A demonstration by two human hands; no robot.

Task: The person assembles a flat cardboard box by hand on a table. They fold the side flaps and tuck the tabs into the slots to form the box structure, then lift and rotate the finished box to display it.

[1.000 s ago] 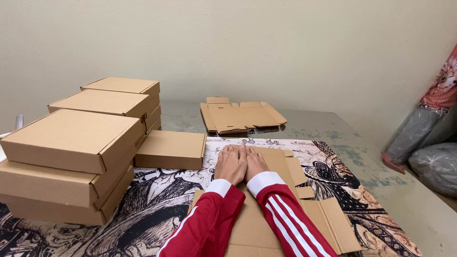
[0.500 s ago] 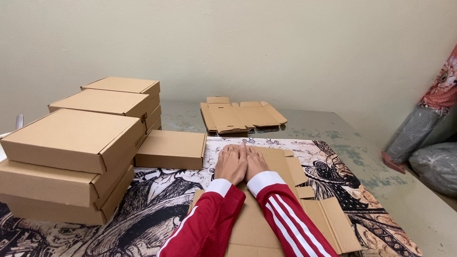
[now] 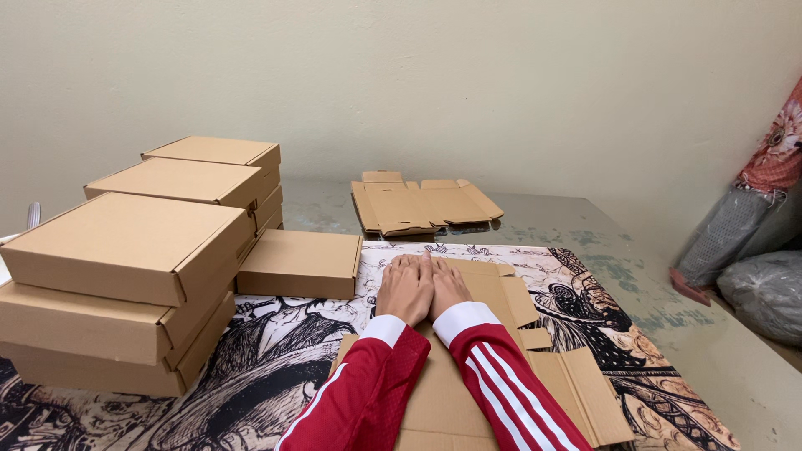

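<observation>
My left hand (image 3: 404, 287) and my right hand (image 3: 446, 286) lie flat side by side, palms down, on an unfolded brown cardboard box blank (image 3: 501, 367) that rests on a patterned black-and-cream mat (image 3: 276, 351). Both arms wear red sleeves with white stripes and white cuffs. The fingers point away from me and press the far part of the blank. A single shut cardboard box (image 3: 302, 262) sits just left of my left hand.
Stacks of folded cardboard boxes (image 3: 125, 284) stand at the left, with a taller stack (image 3: 219, 171) behind. A pile of flat blanks (image 3: 422, 205) lies farther back on the grey table (image 3: 668, 309). Wrapped bundles (image 3: 764, 284) sit at the right by the wall.
</observation>
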